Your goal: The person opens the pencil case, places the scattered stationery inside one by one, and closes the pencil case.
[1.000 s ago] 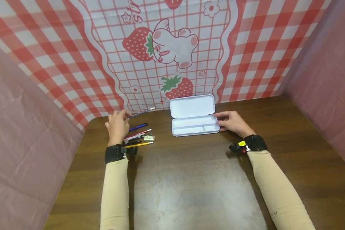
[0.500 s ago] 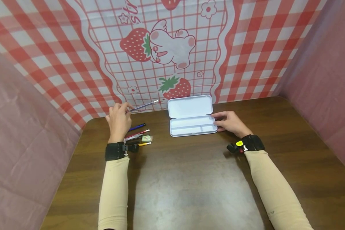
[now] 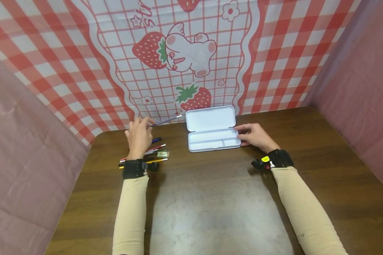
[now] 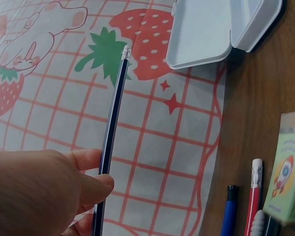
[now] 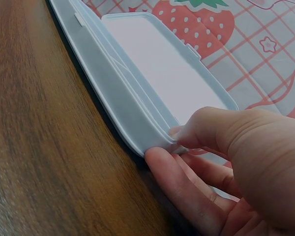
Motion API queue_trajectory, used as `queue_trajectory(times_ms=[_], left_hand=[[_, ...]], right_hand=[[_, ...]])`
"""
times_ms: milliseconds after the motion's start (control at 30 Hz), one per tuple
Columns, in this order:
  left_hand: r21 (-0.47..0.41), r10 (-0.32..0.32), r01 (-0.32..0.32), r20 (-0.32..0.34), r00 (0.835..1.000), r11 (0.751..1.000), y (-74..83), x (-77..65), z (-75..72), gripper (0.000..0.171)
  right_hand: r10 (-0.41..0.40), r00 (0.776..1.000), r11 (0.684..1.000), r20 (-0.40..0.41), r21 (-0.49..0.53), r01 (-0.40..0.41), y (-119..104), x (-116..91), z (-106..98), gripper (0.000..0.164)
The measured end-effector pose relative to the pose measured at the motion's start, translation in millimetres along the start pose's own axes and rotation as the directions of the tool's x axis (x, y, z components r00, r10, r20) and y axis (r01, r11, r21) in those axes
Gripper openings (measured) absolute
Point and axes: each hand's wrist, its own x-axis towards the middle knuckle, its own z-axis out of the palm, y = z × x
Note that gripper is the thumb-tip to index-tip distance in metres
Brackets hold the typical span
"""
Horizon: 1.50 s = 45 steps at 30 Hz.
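Pinching a dark pencil (image 4: 112, 115) left of centre, holding a pale case (image 5: 110, 103) right of centre

Gripping the dark pencil between thumb and fingertips of the left hand (image 3: 139, 136), white end aimed up and right in the head view, near the open lid (image 3: 210, 118). Clasping the right end of the pale case with the right hand (image 3: 256, 136), thumb over the rim, fingers against the outside. On the table (image 3: 217, 205), lower right of the left wrist view: blue pen (image 4: 229, 211), red pencil (image 4: 253, 196), boxed eraser (image 4: 286, 177).

Likely light, stiff and smooth in the pencil; apt to spin between fingertips. Best pinched mid-shaft, with care for any point. Cannot tell whether sharpened; far end hidden.

Probably light and rigid in the case too, prone to sliding if nudged. Best held by an end wall, away from the hinge.
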Motion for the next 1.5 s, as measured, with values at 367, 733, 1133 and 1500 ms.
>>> queue_trajectory(times_ms=[367, 733, 1133, 1500], left_hand=[[0.009, 0.006, -0.006, 0.043, 0.999, 1.0, 8.7, -0.5, 11.4, 0.018], [-0.004, 0.037, -0.037, 0.06, 0.998, 0.999, 25.2, -1.4, 24.4, 0.02], [0.017, 0.058, -0.06, 0.094, 0.994, 0.998, 42.8, 0.6, 41.9, 0.02], [0.021, 0.114, -0.116, 0.091, 0.989, 0.993, 60.4, -2.1, 56.7, 0.017]], right_hand=[[-0.015, 1.0, 1.0, 0.008, -0.023, 0.015, 1, 0, -1, 0.042], [-0.016, 1.0, 0.999, 0.008, -0.04, 0.016, 3, 2, -2, 0.04], [-0.021, 1.0, 0.999, 0.009, -0.047, 0.021, 4, 1, -1, 0.04], [-0.022, 1.0, 0.999, 0.007, -0.037, 0.023, 3, 1, -1, 0.04]])
